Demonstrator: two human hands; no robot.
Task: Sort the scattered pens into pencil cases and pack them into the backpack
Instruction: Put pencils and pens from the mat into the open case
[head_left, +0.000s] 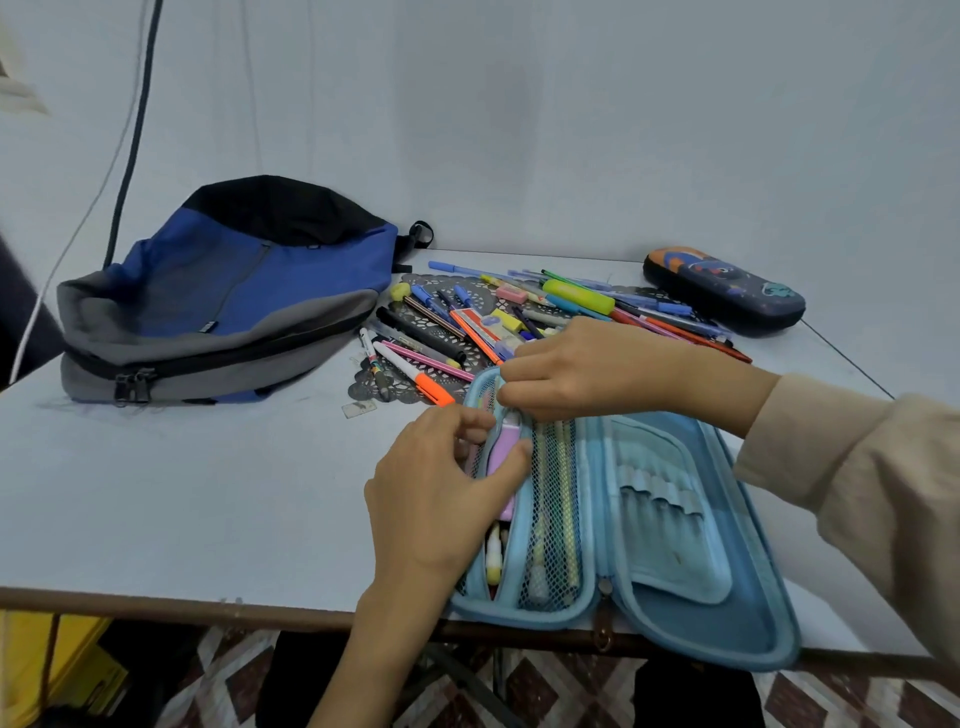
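Both hands work at the open light-blue pencil case (675, 519), which lies spread flat at the near edge of the table (182, 493). Left hand (441, 493) rests on the case's left half, thumb and fingers closed around a lilac pen (504, 452) that sits partly inside the mesh pocket (556, 499). Right hand (587, 369), with a cream sleeve (857, 467) behind it, pinches the top rim of that mesh pocket between its fingertips. Through the mesh, several pale pens show, lying lengthwise; a yellow-and-white one (493, 561) shows in the gap at the pocket's lower end. The case's right half carries a row of elastic loops (660, 488).

Behind the case, a heap of scattered pens (545, 312), markers and erasers lies on a dark lace-patterned mat (457, 291); an orange-capped white marker (415, 376) lies at its near edge, just beside the case. A second, dark pencil case (724, 288) with a cartoon print sits closed at the far right, touching the heap's end. The blue, grey and black backpack (228, 296) lies on its side to the left, its zip pulls (132, 387) together at the near corner. A small tag on the backpack and print on some pens are too small to read.
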